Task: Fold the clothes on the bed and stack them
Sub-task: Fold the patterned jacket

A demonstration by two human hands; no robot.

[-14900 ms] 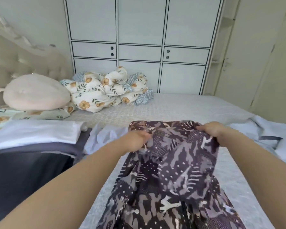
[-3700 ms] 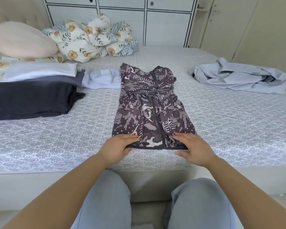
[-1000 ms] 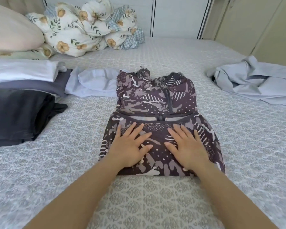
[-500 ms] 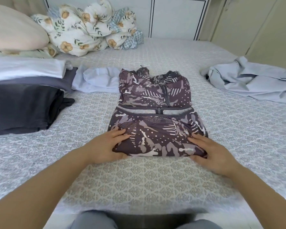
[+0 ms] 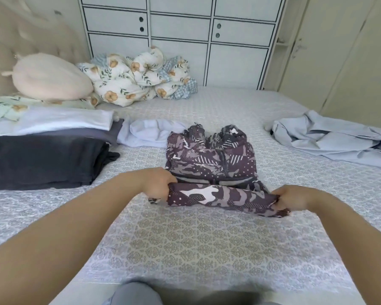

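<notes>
Purple-patterned jacket (image 5: 211, 159) lies mid-bed (image 5: 207, 243), its near fold lifted crosswise: left hand (image 5: 157, 183) clenches the left end, right hand (image 5: 291, 198) the right, fingers curled into cloth. The rest lies beyond both hands; stack (image 5: 42, 150) far left.

1. The purple camouflage-patterned zip jacket (image 5: 213, 166), held up in the air at first, then laid out long and flat, is now folded shorter on the grey patterned bedsheet (image 5: 207, 243).
2. Its near folded edge, flat on the sheet half a second ago, is now lifted.
3. The left hand (image 5: 157, 183) and right hand (image 5: 291, 198), pressing flat a second ago, now grip that edge's two ends.
</notes>
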